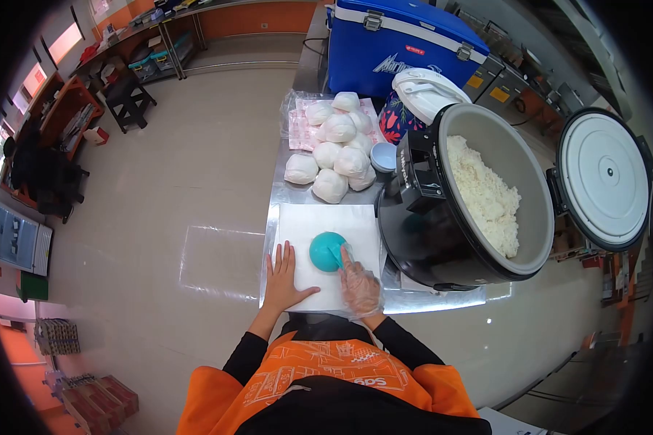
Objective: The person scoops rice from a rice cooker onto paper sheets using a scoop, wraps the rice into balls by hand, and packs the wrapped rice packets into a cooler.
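My left hand point(284, 283) is bare and lies flat on a white paper sheet point(305, 221), fingers spread, with nothing in it. My right hand point(361, 286) wears a clear plastic glove. Its fingers close on the short handle of a teal round scoop point(325, 251), which rests dome up on the paper. Whatever is under the scoop is hidden. Just beyond the paper, several white wrapped bundles point(339, 128) are piled up. To the right stands a large black rice cooker point(442, 243), tilted in view, with cooked white rice point(482, 196) inside.
The cooker's round lid point(606, 170) hangs open at the right. Behind the bundles are a small light-blue cup point(384, 156), a floral container with a white lid point(429, 93) and a blue cooler box point(406, 47). The metal table's edge point(268, 246) runs along the left.
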The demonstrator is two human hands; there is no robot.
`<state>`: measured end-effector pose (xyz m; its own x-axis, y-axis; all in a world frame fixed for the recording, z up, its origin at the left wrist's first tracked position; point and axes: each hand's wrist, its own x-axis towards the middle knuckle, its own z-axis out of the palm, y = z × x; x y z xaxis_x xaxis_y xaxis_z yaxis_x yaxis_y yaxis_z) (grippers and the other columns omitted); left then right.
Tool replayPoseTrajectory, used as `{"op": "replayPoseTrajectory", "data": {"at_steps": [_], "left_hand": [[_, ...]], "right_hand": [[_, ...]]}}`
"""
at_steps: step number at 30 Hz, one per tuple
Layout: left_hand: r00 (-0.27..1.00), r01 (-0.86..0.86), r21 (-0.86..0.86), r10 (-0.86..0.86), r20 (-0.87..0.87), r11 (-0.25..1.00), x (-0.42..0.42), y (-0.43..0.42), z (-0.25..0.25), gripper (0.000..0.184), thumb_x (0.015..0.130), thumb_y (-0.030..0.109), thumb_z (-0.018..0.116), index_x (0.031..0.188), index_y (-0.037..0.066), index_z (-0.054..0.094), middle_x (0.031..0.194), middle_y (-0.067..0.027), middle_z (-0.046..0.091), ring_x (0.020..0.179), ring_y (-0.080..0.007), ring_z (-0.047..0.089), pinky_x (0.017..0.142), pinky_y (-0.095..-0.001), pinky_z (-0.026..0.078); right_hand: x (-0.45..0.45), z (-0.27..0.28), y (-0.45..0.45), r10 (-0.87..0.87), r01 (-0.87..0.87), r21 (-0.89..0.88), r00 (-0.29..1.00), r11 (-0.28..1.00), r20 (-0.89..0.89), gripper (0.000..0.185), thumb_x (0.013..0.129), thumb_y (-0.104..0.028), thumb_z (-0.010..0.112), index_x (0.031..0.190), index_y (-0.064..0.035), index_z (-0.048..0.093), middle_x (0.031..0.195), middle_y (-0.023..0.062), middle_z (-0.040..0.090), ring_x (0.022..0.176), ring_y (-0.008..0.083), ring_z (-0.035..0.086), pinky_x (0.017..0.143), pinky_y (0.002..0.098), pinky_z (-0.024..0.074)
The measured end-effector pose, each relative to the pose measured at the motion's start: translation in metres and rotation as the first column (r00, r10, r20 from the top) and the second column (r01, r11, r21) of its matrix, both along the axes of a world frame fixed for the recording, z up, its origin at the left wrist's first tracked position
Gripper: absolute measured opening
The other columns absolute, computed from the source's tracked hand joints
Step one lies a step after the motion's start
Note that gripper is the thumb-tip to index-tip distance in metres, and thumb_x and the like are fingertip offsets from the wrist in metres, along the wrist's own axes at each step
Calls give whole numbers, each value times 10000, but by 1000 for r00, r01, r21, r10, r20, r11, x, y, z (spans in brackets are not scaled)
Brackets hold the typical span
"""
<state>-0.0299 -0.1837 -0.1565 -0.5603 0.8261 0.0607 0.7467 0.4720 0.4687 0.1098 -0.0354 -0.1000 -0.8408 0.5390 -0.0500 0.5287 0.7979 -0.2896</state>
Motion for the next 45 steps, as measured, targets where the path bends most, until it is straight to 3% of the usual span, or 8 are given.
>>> {"op": "replayPoseTrajectory", "data": {"at_steps": [11, 17, 24, 30, 33, 39, 42, 45], "left_hand": [[878, 362, 258, -421, 228, 896, 26, -17, 4, 431, 696, 303, 761, 1041, 103, 595, 1082, -63, 587, 1036, -249, 542, 984, -419, 374], [885, 453, 344, -461, -63, 822, 26, -19, -5, 163, 764, 200, 711, 867, 88, 653, 894, -47, 643, 876, -209, 613, 743, -308, 495], [894, 447, 313, -416, -165, 838, 31, -19, 10, 115, 760, 155, 680, 762, 72, 601, 734, -46, 588, 741, -196, 597, 612, -312, 491], [929, 299, 224, -337, 157, 928, 25, -3, 31, 207, 689, 219, 755, 667, 78, 605, 691, -58, 608, 723, -227, 590, 624, -349, 481], [877, 230, 60, -234, 420, 971, 18, 6, 50, 276, 649, 267, 806, 641, 72, 612, 679, -67, 627, 706, -240, 596, 617, -357, 467], [843, 334, 66, -329, 425, 940, 3, 17, 54, 273, 702, 303, 775, 747, 78, 627, 761, -67, 656, 705, -248, 611, 662, -353, 469], [865, 397, 128, -418, 277, 909, 3, 20, 58, 208, 753, 262, 723, 833, 96, 627, 804, -55, 649, 741, -244, 618, 694, -362, 476], [884, 449, 87, -457, 103, 889, 6, 23, 76, 172, 772, 211, 688, 900, 114, 628, 854, -38, 637, 772, -241, 622, 729, -365, 477]], "right_hand": [[-14, -33, -10, -44, 69, -155, 987, 985, 158, 757, 907, -197, 480, 1496, -244, 6, 786, 211, 624, 627, 373, 631, 588, 501, 501], [-9, -7, 7, 36, -28, -148, 998, 989, 51, 660, 953, -255, 440, 1494, -244, 62, 660, 177, 598, 546, 349, 593, 508, 472, 449], [16, 176, 7, -183, 156, -120, 948, 980, -261, 635, 876, -110, 589, 1444, -182, 313, 978, 184, 655, 781, 332, 668, 638, 394, 540], [61, 266, 56, -123, 307, 29, 464, 951, -877, 476, 891, -107, 555, 1356, -63, 462, 1285, 205, 533, 1165, 320, 545, 951, 376, 444], [69, 295, 70, -485, 630, 219, 737, 745, -471, 407, 900, -169, 561, 1302, -114, 532, 1226, 181, 582, 1162, 296, 551, 961, 409, 441], [81, 265, 126, -520, 465, 427, 854, 776, 16, 342, 818, -191, 635, 1138, -71, 637, 1081, 204, 628, 1009, 345, 600, 892, 395, 454], [58, 272, 65, -283, 462, 656, 886, 597, -366, 280, 786, -240, 675, 1004, -64, 660, 921, 135, 638, 887, 331, 602, 827, 426, 458], [49, 232, 22, 163, -108, 167, 916, 980, -367, 307, 725, -291, 740, 943, -92, 657, 968, 107, 624, 953, 282, 579, 814, 388, 459]]}}
